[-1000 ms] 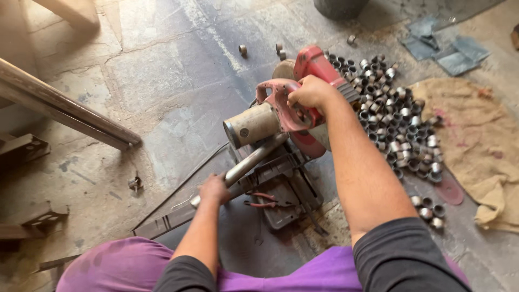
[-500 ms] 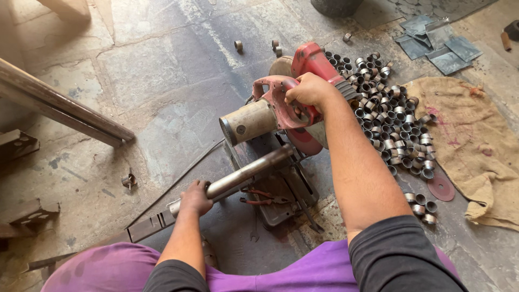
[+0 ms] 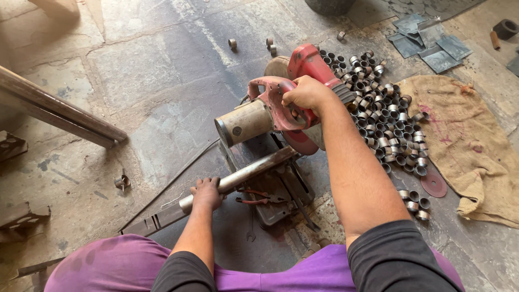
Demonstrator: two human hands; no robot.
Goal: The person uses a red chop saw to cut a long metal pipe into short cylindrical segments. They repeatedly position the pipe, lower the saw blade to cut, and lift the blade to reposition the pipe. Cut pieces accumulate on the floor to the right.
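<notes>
1. Left hand [image 3: 207, 193], fingers wrapped around the long grey steel pipe [image 3: 243, 174], has slid back along it since a second ago; the pipe lies across the saw's vise.
2. Right hand [image 3: 308, 93] stays clenched on the red chop saw's handle [image 3: 281, 108], blade raised, beside the pile of cut steel rings [image 3: 389, 124] on the floor.

On a stained stone floor [image 3: 162, 81] sits a red chop saw with a dull metal motor drum [image 3: 270, 111]. The right hand [image 3: 308, 93] is wrapped around the saw's red handle, while the left hand [image 3: 207, 193] grips a long grey metal pipe [image 3: 246, 174] that lies slanted across the saw's dark base, its far end under the blade guard. To the right of the saw lies a heap of short cut metal rings [image 3: 386, 121], with a few more scattered near a worn red cutting disc [image 3: 433, 184] and a brown burlap sack [image 3: 465, 140]. A thicker steel tube [image 3: 59, 111] lies at the left.
</notes>
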